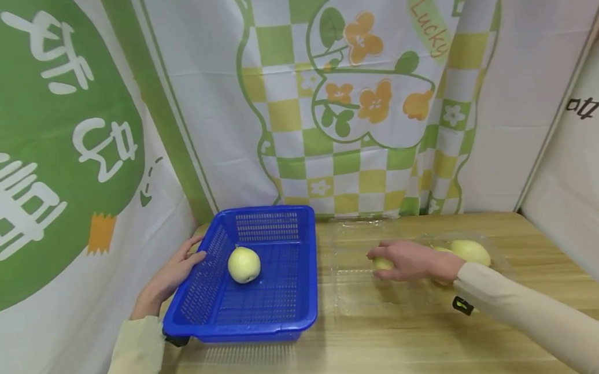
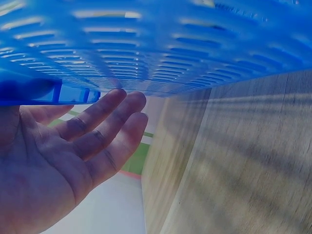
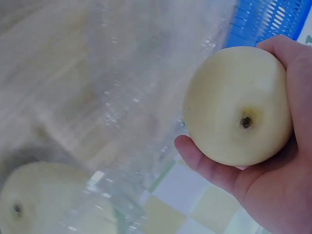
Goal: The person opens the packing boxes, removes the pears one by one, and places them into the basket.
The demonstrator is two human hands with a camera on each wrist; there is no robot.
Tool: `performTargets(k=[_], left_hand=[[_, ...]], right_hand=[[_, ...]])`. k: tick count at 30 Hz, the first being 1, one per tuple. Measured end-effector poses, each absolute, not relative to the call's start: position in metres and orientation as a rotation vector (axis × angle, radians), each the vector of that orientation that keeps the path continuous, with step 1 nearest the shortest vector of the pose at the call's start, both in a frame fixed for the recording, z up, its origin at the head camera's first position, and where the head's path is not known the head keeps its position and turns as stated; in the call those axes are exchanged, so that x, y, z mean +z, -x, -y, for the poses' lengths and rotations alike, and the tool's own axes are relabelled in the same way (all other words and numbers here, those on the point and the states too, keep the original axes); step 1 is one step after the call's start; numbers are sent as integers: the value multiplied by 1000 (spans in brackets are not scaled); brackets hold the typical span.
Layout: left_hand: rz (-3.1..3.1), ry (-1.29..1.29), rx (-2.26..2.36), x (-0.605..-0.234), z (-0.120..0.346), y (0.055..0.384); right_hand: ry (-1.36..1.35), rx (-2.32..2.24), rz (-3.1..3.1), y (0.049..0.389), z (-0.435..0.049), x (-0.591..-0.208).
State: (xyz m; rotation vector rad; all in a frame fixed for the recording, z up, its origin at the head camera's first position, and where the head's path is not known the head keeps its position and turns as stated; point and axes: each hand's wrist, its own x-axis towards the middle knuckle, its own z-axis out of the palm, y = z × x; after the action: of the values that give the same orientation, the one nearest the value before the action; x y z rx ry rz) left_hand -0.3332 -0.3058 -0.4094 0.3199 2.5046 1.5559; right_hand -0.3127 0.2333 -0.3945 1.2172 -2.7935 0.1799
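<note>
Four pears (image 1: 244,265) are showing: one is lying in the single blue basket (image 1: 247,330), left part of desk (image 1: 373,350); right hand (image 1: 411,260) is grasping one over clear packaging (image 1: 356,293) by the back edge; two are sitting toward the right edge, right wrist partly blocking one. Left hand (image 1: 175,271) is touching the basket wall, fingers extended.
</note>
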Motion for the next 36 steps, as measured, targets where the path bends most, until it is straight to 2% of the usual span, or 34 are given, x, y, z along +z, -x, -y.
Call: performTargets(k=[21, 36], left_hand=[[-2530, -334, 1532, -407, 307, 332], [-2528, -330, 1528, -407, 307, 332]], right_hand=[[-1166, 236, 2730, 316, -213, -338], [-1161, 281, 2743, 319, -190, -325]])
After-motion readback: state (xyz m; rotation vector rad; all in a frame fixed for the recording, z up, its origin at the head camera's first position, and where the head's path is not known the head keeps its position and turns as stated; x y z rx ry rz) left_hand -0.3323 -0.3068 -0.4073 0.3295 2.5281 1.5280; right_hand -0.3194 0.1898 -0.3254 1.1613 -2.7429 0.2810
